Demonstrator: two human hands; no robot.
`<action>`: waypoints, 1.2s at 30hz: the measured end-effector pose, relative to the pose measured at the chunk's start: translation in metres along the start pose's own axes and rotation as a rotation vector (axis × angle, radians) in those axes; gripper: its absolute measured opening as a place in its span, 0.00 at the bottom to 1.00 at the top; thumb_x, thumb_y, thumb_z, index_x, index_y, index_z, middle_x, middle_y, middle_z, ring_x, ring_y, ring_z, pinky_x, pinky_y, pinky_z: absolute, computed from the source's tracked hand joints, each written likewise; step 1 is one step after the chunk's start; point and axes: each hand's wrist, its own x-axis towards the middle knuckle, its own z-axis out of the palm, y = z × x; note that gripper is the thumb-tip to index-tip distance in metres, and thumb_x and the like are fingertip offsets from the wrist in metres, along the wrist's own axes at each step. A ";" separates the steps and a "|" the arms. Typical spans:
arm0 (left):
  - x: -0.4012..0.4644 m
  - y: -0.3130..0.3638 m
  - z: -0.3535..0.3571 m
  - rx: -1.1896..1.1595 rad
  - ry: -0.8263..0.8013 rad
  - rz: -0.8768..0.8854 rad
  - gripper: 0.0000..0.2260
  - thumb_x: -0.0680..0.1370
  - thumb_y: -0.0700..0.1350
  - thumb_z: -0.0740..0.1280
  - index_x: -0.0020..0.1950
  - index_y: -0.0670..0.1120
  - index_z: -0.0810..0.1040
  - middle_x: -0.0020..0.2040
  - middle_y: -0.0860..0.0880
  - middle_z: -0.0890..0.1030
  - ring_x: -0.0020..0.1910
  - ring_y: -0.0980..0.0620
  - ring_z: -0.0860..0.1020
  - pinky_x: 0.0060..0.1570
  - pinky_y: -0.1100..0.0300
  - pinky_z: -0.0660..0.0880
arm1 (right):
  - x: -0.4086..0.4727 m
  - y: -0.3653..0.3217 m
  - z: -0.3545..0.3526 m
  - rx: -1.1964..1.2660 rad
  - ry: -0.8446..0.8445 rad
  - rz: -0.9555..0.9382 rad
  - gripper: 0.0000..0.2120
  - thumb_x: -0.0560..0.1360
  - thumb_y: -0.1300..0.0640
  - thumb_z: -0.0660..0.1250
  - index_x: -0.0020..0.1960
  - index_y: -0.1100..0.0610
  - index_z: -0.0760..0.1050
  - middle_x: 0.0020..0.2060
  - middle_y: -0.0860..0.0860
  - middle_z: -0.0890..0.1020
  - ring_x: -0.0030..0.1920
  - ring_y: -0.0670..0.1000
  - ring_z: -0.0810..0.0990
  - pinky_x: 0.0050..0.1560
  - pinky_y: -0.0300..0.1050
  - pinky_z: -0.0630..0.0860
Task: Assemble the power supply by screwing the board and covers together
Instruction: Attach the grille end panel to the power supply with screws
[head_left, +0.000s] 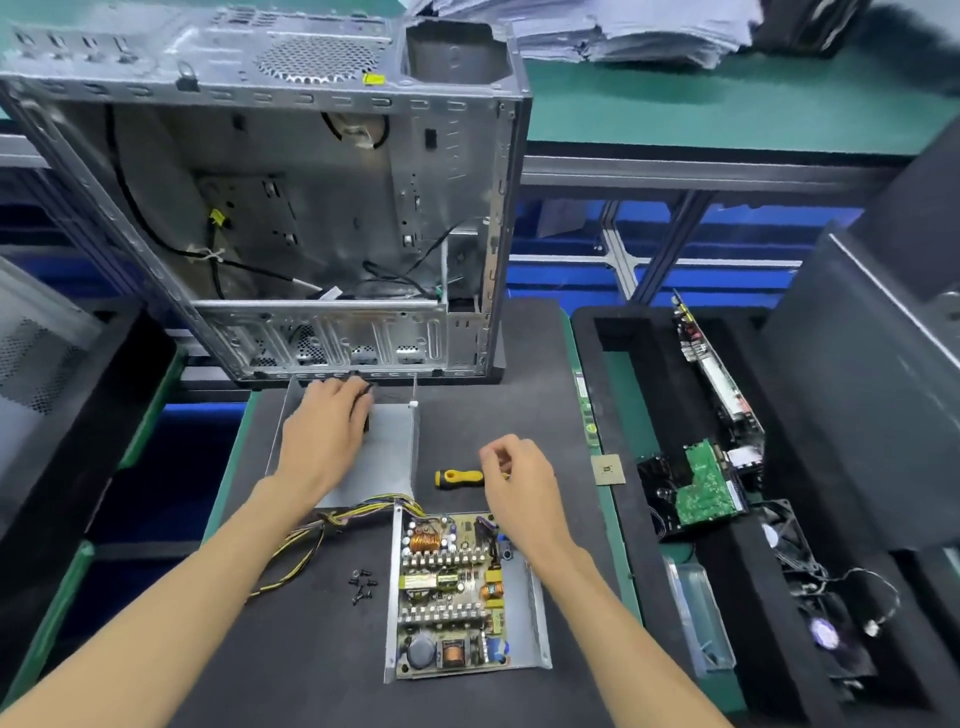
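The power supply board (452, 592) lies in its grey metal base cover (535, 618) on the black mat, its yellow and black wires (332, 522) trailing left. Behind it lies the second grey cover (389, 447), open side up. My left hand (327, 431) rests on that cover, fingers curled round a dark part at its far edge. My right hand (514, 473) hovers over the yellow-and-black screwdriver (457, 478), fingers loosely curled, holding nothing I can see. Several small black screws (361, 584) lie left of the board.
An open computer case (291, 208) stands upright behind the mat. A small CPU chip (607, 469) lies to the right. A black foam tray (644, 332) on the right holds circuit boards (709, 488) and fans (826, 631). Black boxes flank both sides.
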 end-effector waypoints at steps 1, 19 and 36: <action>-0.003 0.000 -0.008 0.000 0.020 0.007 0.08 0.84 0.48 0.60 0.54 0.47 0.76 0.47 0.49 0.78 0.51 0.44 0.74 0.38 0.51 0.71 | -0.001 0.000 0.000 0.008 0.011 -0.008 0.08 0.84 0.52 0.60 0.48 0.50 0.75 0.44 0.44 0.76 0.49 0.48 0.76 0.47 0.45 0.74; -0.101 0.093 -0.080 -0.481 0.154 0.255 0.07 0.83 0.51 0.64 0.53 0.52 0.81 0.47 0.59 0.79 0.45 0.56 0.79 0.43 0.66 0.74 | -0.047 -0.069 -0.022 0.642 -0.139 0.120 0.11 0.84 0.45 0.61 0.53 0.45 0.82 0.50 0.51 0.86 0.44 0.51 0.87 0.40 0.46 0.84; -0.147 0.135 -0.077 -0.577 -0.077 0.334 0.07 0.77 0.44 0.72 0.49 0.56 0.80 0.46 0.58 0.80 0.44 0.52 0.79 0.44 0.61 0.75 | -0.095 -0.063 -0.060 0.979 -0.207 0.270 0.09 0.83 0.54 0.65 0.51 0.60 0.80 0.42 0.56 0.84 0.46 0.54 0.85 0.41 0.45 0.81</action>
